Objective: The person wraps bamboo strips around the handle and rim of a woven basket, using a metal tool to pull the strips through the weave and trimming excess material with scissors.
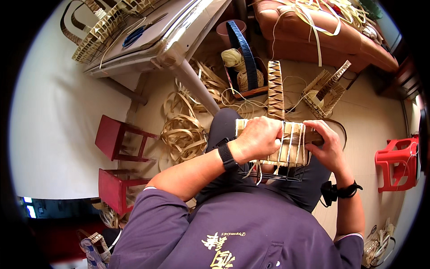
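Seated person, head view looking down onto the lap. The landmark is the flat rectangular panel of woven tan bamboo strips [286, 145], resting across the thighs on dark trousers. Left hand [257, 139] lies over the panel's left half, fingers curled down and clamped on its top edge and on pale loose strips. Right hand [328, 145] grips the panel's right end, fingers wrapped round the edge; fingertips hidden, so what they pinch cannot be told. Weave looks dense across most of the panel; several pale vertical strips stand unwoven and loose ends hang below its lower edge, so by judgement the body is largely done and finishing the ends remains. Just beyond the panel, a narrow woven zigzag strip band [275, 89] stands upright. Left of the panel, a heap of loose tan strip coils [183, 132] on the floor, then 2 red plastic stools [118, 136]. Right of the panel, another red plastic stool [398, 163].
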A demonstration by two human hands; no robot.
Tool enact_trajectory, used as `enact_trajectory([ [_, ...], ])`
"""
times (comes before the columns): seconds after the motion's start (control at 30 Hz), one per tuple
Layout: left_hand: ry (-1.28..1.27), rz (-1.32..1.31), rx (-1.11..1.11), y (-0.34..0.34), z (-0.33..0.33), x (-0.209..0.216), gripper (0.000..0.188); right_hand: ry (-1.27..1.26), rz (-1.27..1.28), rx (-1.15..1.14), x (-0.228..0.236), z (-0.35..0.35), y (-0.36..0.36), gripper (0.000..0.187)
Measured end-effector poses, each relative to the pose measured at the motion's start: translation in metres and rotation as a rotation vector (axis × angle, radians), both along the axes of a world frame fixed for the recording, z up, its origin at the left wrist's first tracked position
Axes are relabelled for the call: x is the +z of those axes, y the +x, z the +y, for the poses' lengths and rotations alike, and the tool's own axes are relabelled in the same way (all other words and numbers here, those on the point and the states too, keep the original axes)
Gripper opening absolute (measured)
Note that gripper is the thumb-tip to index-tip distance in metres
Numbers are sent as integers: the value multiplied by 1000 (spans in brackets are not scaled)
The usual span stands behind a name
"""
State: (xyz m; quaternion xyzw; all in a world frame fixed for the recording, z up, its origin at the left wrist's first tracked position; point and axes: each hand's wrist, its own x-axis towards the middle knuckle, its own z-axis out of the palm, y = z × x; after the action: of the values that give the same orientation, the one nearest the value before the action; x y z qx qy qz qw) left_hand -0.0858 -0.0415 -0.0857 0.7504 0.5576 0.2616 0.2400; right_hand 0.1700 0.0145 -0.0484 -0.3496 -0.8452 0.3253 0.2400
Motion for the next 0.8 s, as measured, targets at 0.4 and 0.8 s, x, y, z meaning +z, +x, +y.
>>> enact_trajectory([
  [0.4,-75,-95,14,-22,7,-3,14,-196,190,-100,-37,2,4,72],
  [0.8,-344,-173,74,-92,-5,-7,12,-24,67,-14,-42,-1,0,61],
])
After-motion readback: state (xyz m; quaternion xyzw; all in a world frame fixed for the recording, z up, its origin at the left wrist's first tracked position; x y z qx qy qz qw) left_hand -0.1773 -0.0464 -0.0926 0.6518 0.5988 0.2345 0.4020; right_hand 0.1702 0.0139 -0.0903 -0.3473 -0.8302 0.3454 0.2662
